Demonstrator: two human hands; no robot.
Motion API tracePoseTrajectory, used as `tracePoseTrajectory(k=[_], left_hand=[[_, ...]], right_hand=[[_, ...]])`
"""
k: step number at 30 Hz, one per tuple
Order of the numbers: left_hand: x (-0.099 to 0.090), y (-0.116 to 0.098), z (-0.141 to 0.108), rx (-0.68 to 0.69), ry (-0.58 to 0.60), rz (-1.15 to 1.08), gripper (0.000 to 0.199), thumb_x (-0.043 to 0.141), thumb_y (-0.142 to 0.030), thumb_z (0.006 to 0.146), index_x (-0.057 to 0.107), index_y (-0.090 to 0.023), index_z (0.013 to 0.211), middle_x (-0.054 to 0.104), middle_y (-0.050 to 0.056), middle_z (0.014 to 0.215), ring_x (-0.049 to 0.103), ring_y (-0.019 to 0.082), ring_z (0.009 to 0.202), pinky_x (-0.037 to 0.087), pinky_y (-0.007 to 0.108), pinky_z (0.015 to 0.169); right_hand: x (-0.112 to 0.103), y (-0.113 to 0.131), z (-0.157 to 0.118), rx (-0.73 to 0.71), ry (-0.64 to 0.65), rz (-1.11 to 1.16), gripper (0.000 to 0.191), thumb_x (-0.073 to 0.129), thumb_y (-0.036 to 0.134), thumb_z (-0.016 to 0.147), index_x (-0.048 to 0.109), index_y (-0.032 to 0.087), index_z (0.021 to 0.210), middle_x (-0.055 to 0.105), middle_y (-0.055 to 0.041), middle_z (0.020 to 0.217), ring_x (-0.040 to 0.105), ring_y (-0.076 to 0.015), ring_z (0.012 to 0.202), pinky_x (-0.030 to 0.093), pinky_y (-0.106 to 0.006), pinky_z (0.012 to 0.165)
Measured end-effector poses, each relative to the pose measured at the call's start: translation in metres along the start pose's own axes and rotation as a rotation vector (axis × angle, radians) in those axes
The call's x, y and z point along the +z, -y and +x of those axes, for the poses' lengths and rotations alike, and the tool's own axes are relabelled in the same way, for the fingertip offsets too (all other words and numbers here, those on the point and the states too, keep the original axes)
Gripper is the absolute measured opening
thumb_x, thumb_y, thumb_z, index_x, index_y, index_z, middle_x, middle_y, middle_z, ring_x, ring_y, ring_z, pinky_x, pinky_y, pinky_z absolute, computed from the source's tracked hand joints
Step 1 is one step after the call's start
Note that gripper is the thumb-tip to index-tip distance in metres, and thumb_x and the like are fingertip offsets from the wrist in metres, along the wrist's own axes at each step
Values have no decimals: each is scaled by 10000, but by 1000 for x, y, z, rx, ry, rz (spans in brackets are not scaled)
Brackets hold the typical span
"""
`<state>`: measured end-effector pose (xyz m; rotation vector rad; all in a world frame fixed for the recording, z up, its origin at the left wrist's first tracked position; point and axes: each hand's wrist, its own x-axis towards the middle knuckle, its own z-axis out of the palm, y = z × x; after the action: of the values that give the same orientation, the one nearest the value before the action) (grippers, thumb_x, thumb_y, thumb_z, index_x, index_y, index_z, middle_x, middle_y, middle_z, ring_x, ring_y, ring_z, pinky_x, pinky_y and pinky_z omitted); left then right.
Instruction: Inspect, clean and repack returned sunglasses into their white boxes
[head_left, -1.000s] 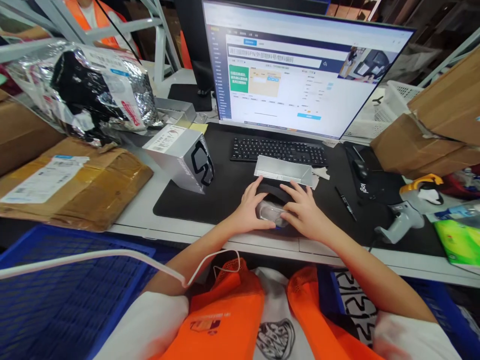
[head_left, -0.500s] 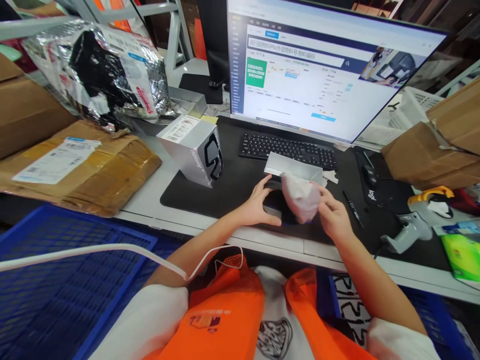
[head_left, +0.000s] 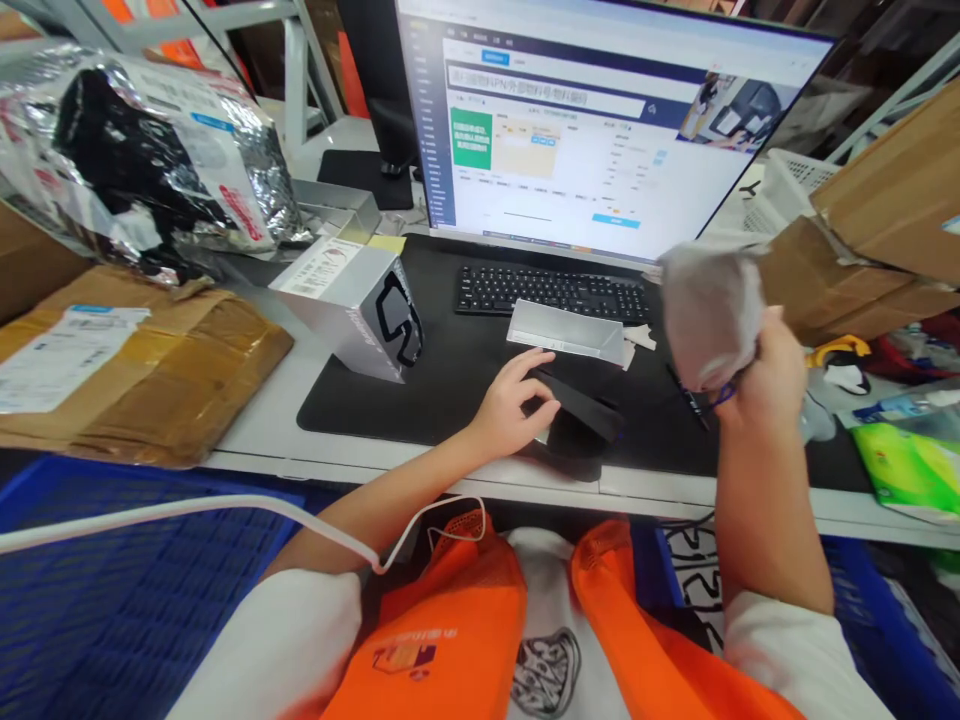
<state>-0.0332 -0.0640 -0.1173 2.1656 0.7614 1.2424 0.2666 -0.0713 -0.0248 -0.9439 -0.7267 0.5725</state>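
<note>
My right hand (head_left: 776,370), raised over the right side of the desk mat, grips a pale, soft wrapped bundle (head_left: 712,318). The bundle is blurred, and its contents do not show. Near the mat's front edge, my left hand (head_left: 517,405) has its thumb and fingers curled on the left end of a small black box (head_left: 581,415), which sits tilted. Just behind that box lies a flat silver box piece (head_left: 566,332). Farther left, a silver box (head_left: 356,310) with a black logo and a white label stands on the mat.
A keyboard (head_left: 551,292) lies below the monitor (head_left: 600,120). A black pen (head_left: 688,400) lies under the raised bundle. Cardboard boxes (head_left: 892,220) are stacked on the right. On the left are a taped carton (head_left: 165,370), a silver parcel bag (head_left: 172,150) and a blue crate (head_left: 150,590).
My right hand has lifted the pale bundle up and to the right, away from the black box. My left hand has stayed at the box, its fingers closer together. The view has shifted slightly right.
</note>
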Motion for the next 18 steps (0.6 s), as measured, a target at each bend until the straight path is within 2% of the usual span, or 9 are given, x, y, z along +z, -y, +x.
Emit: tracePoseTrajectory(k=[2, 3, 5, 7, 8, 10, 13, 15, 18], left_hand=[[7, -3, 15, -42, -36, -104, 152, 671, -314, 912, 692, -190, 996, 620, 164, 1411, 558, 313, 1366, 430, 534, 1163], [12, -3, 23, -93, -43, -184, 316, 704, -365, 894, 658, -194, 1156, 618, 170, 1412, 592, 311, 1325, 447, 530, 1147], [23, -2, 40, -218, -49, -392, 747, 760, -493, 846, 450, -212, 1465, 593, 183, 1439, 638, 309, 1260, 472, 528, 1119], [33, 2, 52, -318, -83, -596, 1053, 802, -591, 783, 228, -240, 1593, 578, 175, 1455, 643, 305, 1251, 475, 514, 1117], [37, 4, 56, -351, -119, -664, 1122, 826, -609, 749, 192, -254, 1604, 581, 160, 1449, 632, 300, 1265, 469, 498, 1126], [41, 7, 60, -393, -201, -733, 1088, 876, -588, 700, 291, -268, 1561, 623, 116, 1383, 623, 281, 1266, 465, 450, 1128], [38, 7, 60, -430, -280, -784, 766, 927, -505, 662, 567, -244, 1286, 697, 53, 1170, 674, 226, 1105, 509, 349, 1022], [33, 6, 59, -444, -313, -828, 646, 949, -489, 625, 627, -225, 1119, 709, 24, 1040, 683, 190, 978, 520, 295, 924], [26, 7, 59, -446, -330, -898, 661, 967, -514, 567, 672, -213, 1077, 721, 19, 992, 676, 174, 900, 512, 268, 852]], right_hand=[[0, -7, -5, 53, 37, -107, 347, 793, 480, 841, 616, 210, 714, 548, 47, 681, 526, -113, 604, 505, -233, 589], [3, -12, -10, 96, 78, -147, 386, 832, 512, 788, 620, 199, 707, 548, 44, 667, 507, -111, 580, 476, -232, 549], [14, -23, -24, 201, 185, -227, 460, 851, 601, 716, 642, 192, 723, 573, 30, 670, 500, -112, 572, 439, -230, 522], [28, -32, -38, 262, 281, -307, 511, 819, 678, 695, 664, 196, 763, 602, 17, 690, 510, -121, 584, 428, -236, 529], [33, -35, -43, 261, 323, -342, 523, 792, 702, 709, 675, 199, 793, 613, 11, 699, 519, -129, 593, 431, -244, 539], [42, -39, -49, 199, 404, -428, 517, 719, 713, 783, 698, 207, 884, 638, 4, 725, 544, -145, 618, 449, -263, 571], [45, -39, -49, 43, 516, -536, 474, 640, 664, 883, 720, 211, 996, 702, -16, 814, 618, -179, 708, 501, -305, 668], [44, -37, -46, -16, 586, -588, 424, 662, 607, 886, 733, 210, 1014, 744, -35, 909, 668, -213, 812, 528, -344, 758], [45, -37, -45, -66, 633, -668, 322, 694, 497, 874, 756, 216, 1019, 768, -39, 966, 694, -241, 878, 539, -382, 824]])
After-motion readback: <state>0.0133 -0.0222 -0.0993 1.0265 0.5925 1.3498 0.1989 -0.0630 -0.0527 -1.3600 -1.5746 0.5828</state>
